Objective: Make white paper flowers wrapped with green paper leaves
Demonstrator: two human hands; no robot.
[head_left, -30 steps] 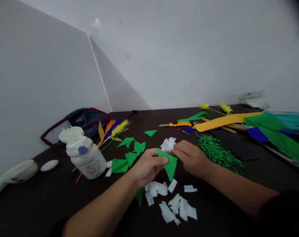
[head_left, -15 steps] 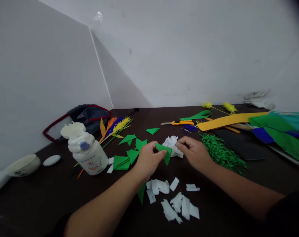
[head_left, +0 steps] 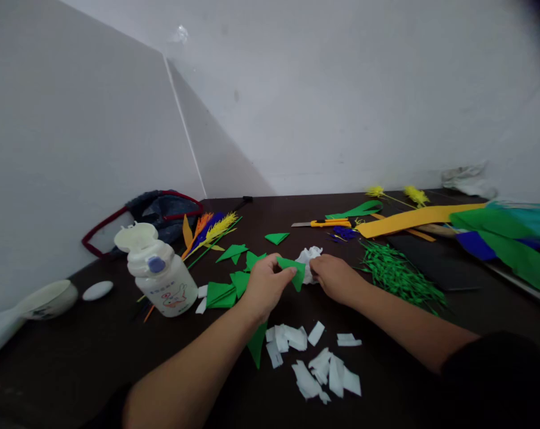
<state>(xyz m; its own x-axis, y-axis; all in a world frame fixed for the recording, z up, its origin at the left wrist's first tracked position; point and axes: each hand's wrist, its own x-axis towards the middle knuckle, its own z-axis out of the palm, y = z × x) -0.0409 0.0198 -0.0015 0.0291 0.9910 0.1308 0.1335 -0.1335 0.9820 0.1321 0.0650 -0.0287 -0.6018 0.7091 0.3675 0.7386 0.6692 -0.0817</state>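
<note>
My left hand [head_left: 266, 285] pinches a green paper triangle [head_left: 295, 271] just above the dark table [head_left: 95, 357]. My right hand [head_left: 336, 277] is curled close beside it, its fingers meeting the triangle's right edge and hiding part of a crumpled white paper wad [head_left: 309, 258]. What the right fingers grip is hidden. Several torn white paper scraps [head_left: 317, 363] lie on the table below my hands. More green triangles [head_left: 228, 287] lie to the left of my left hand.
A white glue bottle [head_left: 157, 271] stands at the left, with a bowl [head_left: 49, 299] and a dark bag [head_left: 162, 211] beyond. Shredded green paper [head_left: 397, 277], a yellow utility knife [head_left: 324, 223], a yellow strip [head_left: 412, 218] and coloured sheets [head_left: 506, 238] lie at the right.
Both hands moved a little away from me, toward the white wad. The green triangle was folded or turned and shows smaller. My right hand closed in against it.
</note>
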